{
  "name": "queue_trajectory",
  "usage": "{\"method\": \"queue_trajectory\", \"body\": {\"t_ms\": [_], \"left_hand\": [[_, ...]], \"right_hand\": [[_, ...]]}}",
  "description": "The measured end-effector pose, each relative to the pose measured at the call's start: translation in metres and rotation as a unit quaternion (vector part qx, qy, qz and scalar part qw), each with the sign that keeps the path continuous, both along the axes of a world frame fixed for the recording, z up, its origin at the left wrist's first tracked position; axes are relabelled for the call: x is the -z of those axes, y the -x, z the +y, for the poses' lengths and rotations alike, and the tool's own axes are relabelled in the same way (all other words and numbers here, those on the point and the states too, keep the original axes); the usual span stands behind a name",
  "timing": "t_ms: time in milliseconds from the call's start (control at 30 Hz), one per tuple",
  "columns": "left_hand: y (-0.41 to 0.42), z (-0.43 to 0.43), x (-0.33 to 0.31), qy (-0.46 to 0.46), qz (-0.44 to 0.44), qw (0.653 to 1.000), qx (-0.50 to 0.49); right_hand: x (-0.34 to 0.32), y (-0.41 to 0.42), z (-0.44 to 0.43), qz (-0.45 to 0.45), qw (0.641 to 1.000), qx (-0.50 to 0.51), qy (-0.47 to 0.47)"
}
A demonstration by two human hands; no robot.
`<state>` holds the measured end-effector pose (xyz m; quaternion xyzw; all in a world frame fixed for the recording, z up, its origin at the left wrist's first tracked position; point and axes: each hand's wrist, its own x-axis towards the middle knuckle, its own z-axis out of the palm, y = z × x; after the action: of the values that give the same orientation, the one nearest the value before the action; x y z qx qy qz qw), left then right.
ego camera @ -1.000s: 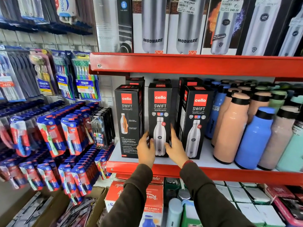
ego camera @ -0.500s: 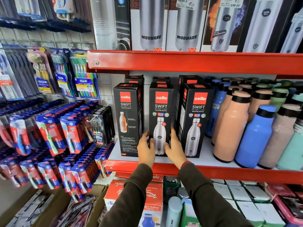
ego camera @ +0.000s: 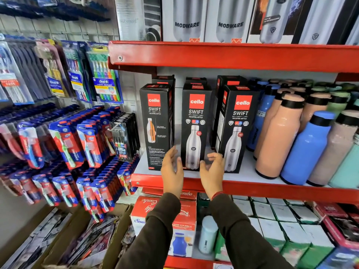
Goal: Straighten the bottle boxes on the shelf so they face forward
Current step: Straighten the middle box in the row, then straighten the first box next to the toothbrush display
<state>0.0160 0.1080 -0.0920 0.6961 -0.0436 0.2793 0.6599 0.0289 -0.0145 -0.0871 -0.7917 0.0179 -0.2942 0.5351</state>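
Fingers of left hand (ego camera: 172, 169) and right hand (ego camera: 212, 169) are spread, empty, before middle box (ego camera: 196, 121); stiff, light card, best gripped at its sides.

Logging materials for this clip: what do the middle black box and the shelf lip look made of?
Middle box: looks like printed cardboard with a slight sheen; sharp folded edges and a top flap show.
Shelf lip: probably painted metal, glossy red; its thin bent front edge suggests this.

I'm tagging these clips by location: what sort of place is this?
Most likely a retail shop aisle: red metal shelves stocked with black Cello bottle boxes, and blue carded toothbrush packs hanging alongside.
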Motion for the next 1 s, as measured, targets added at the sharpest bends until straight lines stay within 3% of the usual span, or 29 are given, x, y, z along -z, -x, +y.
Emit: {"method": "queue_trajectory", "body": {"t_ms": [167, 333, 467, 600, 1000], "left_hand": [[0.01, 0.021, -0.007, -0.024, -0.075, 0.993, -0.082], [-0.001, 0.054, -0.015, -0.063, -0.041, 0.987, -0.144], [-0.022, 0.082, -0.018, -0.101, 0.025, 0.99, -0.093], [-0.025, 0.098, -0.028, -0.076, 0.081, 0.994, -0.009], [-0.025, 0.128, -0.031, 0.011, 0.034, 0.999, 0.019]], "right_hand": [[0.0, 0.011, 0.027, -0.068, 0.995, -0.075, -0.001], [-0.012, 0.005, 0.063, -0.003, 0.983, -0.185, 0.021], [-0.02, -0.01, 0.089, 0.083, 0.973, -0.204, 0.066], [-0.025, -0.014, 0.102, 0.09, 0.971, -0.212, 0.062], [-0.028, -0.011, 0.118, 0.033, 0.984, -0.17, 0.053]]}}
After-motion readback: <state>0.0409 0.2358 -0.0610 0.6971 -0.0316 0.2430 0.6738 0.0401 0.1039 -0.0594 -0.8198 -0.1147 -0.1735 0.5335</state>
